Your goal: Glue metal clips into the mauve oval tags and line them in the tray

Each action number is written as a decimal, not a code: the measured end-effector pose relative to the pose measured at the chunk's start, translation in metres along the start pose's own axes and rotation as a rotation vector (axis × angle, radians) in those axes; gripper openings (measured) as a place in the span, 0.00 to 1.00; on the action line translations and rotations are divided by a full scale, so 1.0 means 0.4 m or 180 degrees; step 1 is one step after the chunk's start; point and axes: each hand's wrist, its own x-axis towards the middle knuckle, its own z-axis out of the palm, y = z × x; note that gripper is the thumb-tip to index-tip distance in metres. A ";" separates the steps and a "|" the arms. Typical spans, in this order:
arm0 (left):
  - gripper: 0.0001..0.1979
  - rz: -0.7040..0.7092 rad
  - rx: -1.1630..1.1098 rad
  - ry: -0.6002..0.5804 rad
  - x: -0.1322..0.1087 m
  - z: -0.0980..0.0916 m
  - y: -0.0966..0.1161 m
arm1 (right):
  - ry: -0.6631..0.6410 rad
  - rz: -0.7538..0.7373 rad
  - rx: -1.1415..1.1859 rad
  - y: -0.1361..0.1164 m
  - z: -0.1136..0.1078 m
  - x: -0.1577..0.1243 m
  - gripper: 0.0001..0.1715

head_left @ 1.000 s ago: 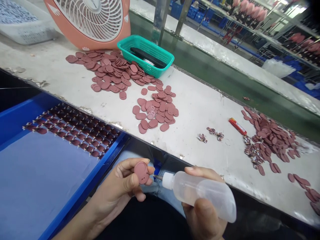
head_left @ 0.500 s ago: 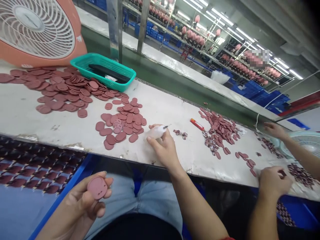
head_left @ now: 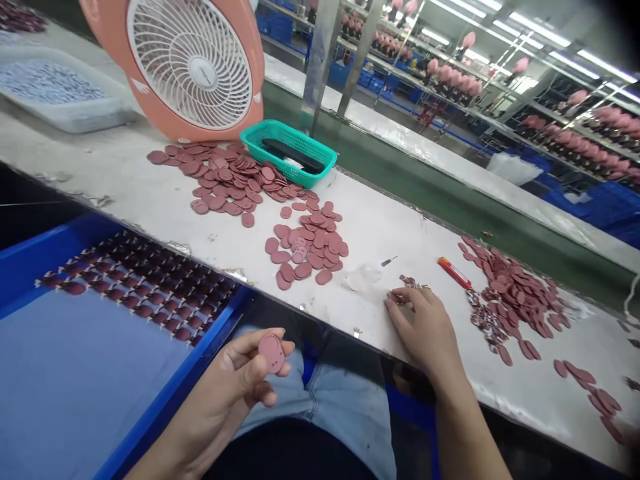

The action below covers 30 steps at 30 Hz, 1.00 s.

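Note:
My left hand (head_left: pixel 227 390) pinches a flat, dusky-pink oval piece (head_left: pixel 271 354) with small holes, held above my lap. At the work surface my right hand (head_left: pixel 427 327) is curled, thumb and fingertips together on a small shiny part (head_left: pixel 397 298) beside a little heap of such parts (head_left: pixel 414 283). A translucent squeeze bottle (head_left: pixel 364 277) with a thin dark needle tip (head_left: pixel 389 261) lies on the table, left of my right hand. Several loose pink oval pieces (head_left: pixel 320 243) form a pile further left.
An orange fan (head_left: pixel 257 80) and a green basket (head_left: pixel 327 167) stand behind a larger pile of ovals (head_left: pixel 225 177). To the right are a red-and-yellow tube-like item (head_left: pixel 454 273) and another oval pile (head_left: pixel 525 293). A blue tray (head_left: pixel 65 247) at lower left holds rows of assembled pieces.
My right hand has let go of the squeeze bottle and moved right to the small shiny parts. My left hand still holds the oval piece. The view has turned left.

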 end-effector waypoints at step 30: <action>0.21 -0.0689 -0.0003 -0.0774 0.004 0.018 -0.019 | -0.0984 -0.0566 0.2770 -0.287 -0.012 -0.168 0.08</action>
